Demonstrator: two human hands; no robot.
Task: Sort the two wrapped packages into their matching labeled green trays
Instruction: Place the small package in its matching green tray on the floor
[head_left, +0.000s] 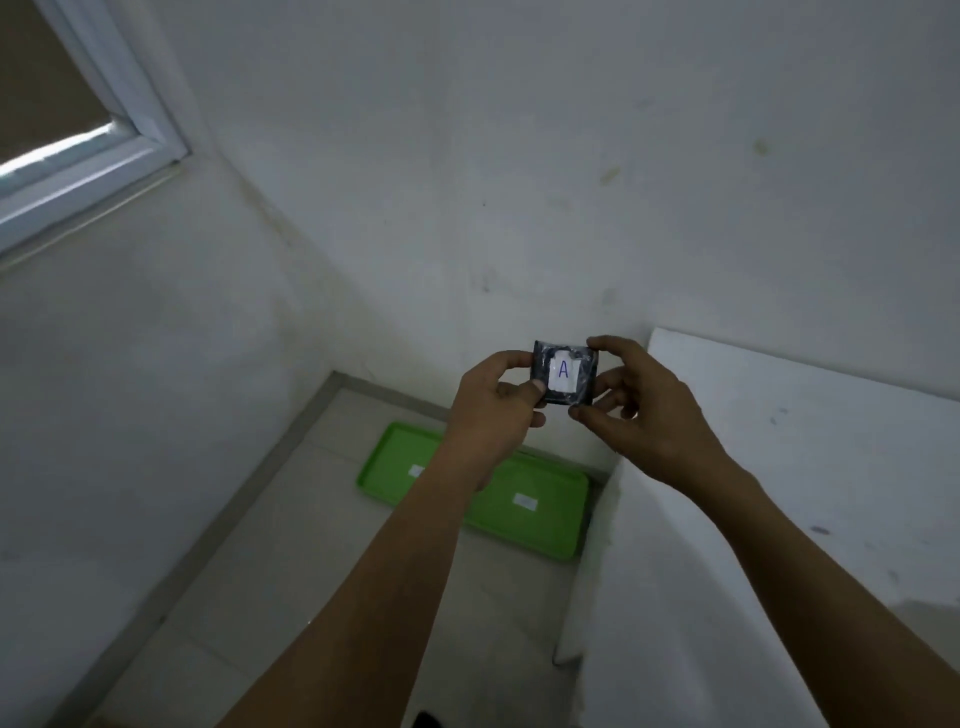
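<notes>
I hold a small dark wrapped package (584, 371) up in front of me with both hands; a white label on its face reads "A". My left hand (493, 405) grips its left edge and my right hand (639, 410) pinches its right edge. Far below on the tiled floor lie two green trays side by side: the left tray (387, 462) and the right tray (540, 514). Each carries a small white label too blurred to read. My left forearm hides the strip where the trays meet. The second package is out of sight.
A white table or counter (779, 493) fills the right side, its edge just right of the trays. White walls meet in a corner behind the trays, and a window (78, 156) sits at the upper left. Bare floor tiles (291, 571) lie in front of the trays.
</notes>
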